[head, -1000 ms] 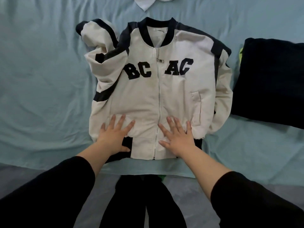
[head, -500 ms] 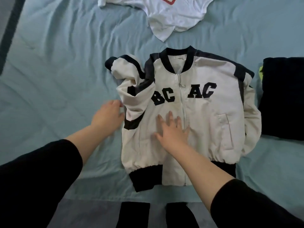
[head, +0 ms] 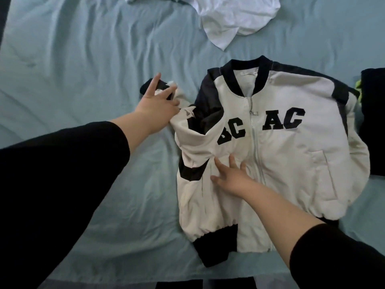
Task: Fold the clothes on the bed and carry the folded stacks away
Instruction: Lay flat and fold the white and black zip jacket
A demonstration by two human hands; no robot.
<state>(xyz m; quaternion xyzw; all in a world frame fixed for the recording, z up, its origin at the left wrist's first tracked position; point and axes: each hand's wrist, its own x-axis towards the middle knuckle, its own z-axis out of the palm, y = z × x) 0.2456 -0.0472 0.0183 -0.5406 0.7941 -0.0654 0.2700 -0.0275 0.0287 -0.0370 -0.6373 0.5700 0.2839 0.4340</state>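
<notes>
The jacket (head: pixel 277 155) lies zipped, front up, on the bed (head: pixel 73 65); the left hand (head: pixel 157 103) has moved from its side to the bunched sleeve (head: pixel 200 140), grip spread over the cuff, while the right hand (head: pixel 231 176), fingers spread, pins the front, so sleeve folding is starting

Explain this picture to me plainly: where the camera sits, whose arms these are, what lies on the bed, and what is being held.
The camera is worn on a person's head, looking down at their own bare hands. A white and black zip jacket lies front up on a blue bed sheet. The left hand is at the jacket's bunched sleeve; whether it grips it is unclear. The right hand lies flat on the jacket's front. A white T-shirt lies beyond, and a dark folded stack to the right.
</notes>
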